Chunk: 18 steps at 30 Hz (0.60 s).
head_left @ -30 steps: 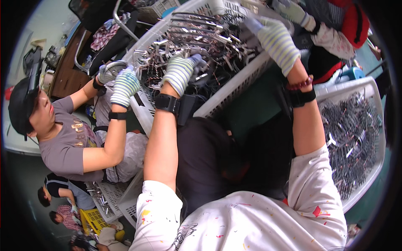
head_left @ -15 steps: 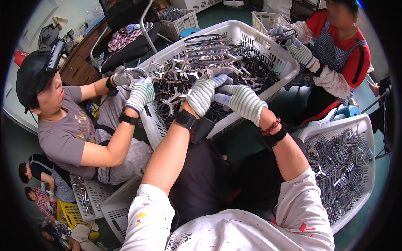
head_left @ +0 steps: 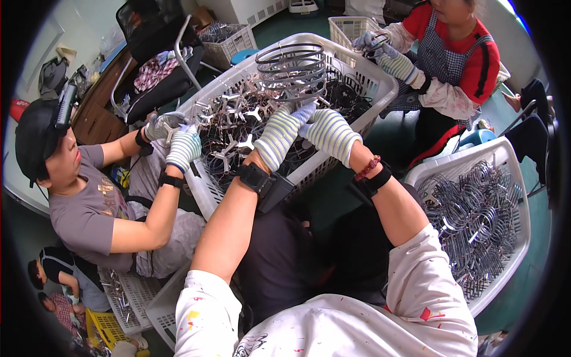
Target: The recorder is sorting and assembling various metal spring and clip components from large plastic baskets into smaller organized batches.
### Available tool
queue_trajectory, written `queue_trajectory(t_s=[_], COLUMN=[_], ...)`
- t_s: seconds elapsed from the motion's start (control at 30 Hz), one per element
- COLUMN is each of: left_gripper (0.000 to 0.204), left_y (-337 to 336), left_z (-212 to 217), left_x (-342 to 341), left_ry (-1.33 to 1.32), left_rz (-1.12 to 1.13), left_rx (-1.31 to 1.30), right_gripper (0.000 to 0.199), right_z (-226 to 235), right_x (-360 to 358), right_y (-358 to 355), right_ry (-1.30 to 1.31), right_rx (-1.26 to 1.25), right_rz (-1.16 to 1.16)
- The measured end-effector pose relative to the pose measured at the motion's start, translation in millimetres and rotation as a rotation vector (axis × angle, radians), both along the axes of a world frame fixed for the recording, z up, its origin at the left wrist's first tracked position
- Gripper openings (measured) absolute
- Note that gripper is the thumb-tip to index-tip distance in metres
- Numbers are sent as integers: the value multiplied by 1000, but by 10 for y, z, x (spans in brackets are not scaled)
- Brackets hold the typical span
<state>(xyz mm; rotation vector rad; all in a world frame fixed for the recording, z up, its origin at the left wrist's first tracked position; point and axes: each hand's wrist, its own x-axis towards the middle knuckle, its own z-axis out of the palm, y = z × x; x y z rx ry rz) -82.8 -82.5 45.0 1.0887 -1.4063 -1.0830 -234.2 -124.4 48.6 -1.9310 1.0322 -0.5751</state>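
Over the crate stands a stack of dark thin rings (head_left: 291,71), like a wide open coil, its lower end at my fingertips. My left hand (head_left: 278,135), in a striped white knit glove, is closed at the near lower edge of the rings. Beside it my right hand (head_left: 331,134), gloved alike, has its fingers curled in against the left fingertips at the same edge. The exact grip is hidden behind the gloves. Below lies a white plastic crate (head_left: 199,178) filled with dark rings, thin wires and silvery three-armed brackets (head_left: 253,113).
At the left a co-worker's gloved hands (head_left: 181,147) hold a bracket at the crate's side. Across, another co-worker's gloved hands (head_left: 395,62) handle a ring piece. A second white crate (head_left: 516,238) full of dark rings stands at my right. A black chair (head_left: 157,80) is behind the main crate.
The ring stack, seen nearly edge-on before, now shows its round openings and stands taller. My hands have moved slightly left and up in the picture as the view shifted.
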Motion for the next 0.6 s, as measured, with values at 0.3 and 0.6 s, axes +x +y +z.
queue_trajectory(t_s=[0.3,0.6], left_gripper=[40,24], left_y=[77,-662], left_z=[40,-643], left_x=[15,714], left_ry=[-258,-75], left_rz=[267,50], left_rx=[-74,126], right_gripper=[33,37], right_z=[261,1006], right_x=[-422,-2119], right_y=[-3,1019], right_ry=[-108,-281], right_rx=[-224,-137], right_rz=[-328,-518])
